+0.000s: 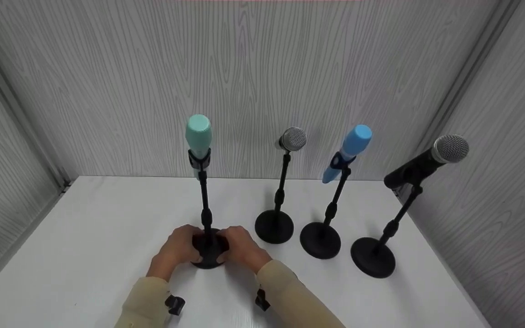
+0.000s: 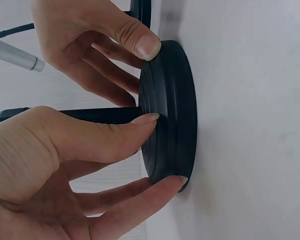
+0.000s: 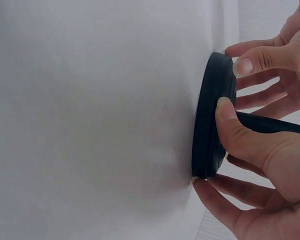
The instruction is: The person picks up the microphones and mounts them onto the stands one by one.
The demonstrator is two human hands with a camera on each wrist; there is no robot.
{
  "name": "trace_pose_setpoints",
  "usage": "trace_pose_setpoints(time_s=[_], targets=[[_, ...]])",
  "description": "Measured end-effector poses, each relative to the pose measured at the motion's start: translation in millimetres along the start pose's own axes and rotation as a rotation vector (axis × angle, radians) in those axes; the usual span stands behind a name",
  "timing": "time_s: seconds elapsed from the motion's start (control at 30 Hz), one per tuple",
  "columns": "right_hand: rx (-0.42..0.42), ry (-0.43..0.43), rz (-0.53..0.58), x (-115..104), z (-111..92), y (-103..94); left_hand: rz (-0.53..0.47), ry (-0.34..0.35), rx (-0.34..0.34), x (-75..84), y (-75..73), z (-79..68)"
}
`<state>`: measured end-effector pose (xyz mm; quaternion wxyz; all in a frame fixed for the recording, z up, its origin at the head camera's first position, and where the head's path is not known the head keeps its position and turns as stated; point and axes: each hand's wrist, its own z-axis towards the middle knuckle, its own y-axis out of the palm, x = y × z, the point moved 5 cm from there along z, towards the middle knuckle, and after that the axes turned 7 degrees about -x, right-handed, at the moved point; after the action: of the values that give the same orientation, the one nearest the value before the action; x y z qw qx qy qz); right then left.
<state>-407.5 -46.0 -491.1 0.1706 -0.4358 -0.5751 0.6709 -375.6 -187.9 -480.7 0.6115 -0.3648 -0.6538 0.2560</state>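
Note:
A black desktop microphone stand carries a mint-green microphone in its clip. Both hands hold its round base, one from each side. My left hand grips the left side; in the left wrist view its thumb lies on the base's top and a finger reaches the rim. The right hand grips the opposite side, its thumb pressed on the base in the right wrist view. The base's underside is on or very near the white table; I cannot tell which.
To the right stand three more stands: one with a silver-headed microphone, one with a blue microphone, and one with a black microphone tilted rightward. The white table meets a grey wood-grain back wall and side panels.

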Motion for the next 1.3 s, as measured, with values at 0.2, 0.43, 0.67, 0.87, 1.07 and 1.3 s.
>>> trace_pose_setpoints(time_s=[0.2, 0.43, 0.67, 0.87, 1.07, 1.3], targets=[[0.039, -0.013, -0.043, -7.6, 9.1, 2.2, -0.013, -0.028, -0.005, -8.7, -8.2, 1.5], [0.070, 0.000, -0.026, -15.1, 17.1, 6.2, -0.033, -0.058, 0.007, -23.5, -13.7, 3.9], [0.094, 0.016, -0.074, -18.5, 26.8, 9.5, -0.039, -0.062, 0.012, -32.5, -19.1, 10.8], [0.075, 0.049, -0.043, -21.1, 29.6, 13.6, -0.036, -0.057, 0.024, -32.7, -23.0, 9.7], [0.052, 0.047, -0.054, -21.2, 27.5, 16.0, -0.038, -0.054, 0.030, -33.5, -24.0, 6.6], [-0.051, 0.019, -0.059, -21.1, 16.5, 14.8, -0.008, -0.030, 0.015, -32.1, -22.4, 1.5]])
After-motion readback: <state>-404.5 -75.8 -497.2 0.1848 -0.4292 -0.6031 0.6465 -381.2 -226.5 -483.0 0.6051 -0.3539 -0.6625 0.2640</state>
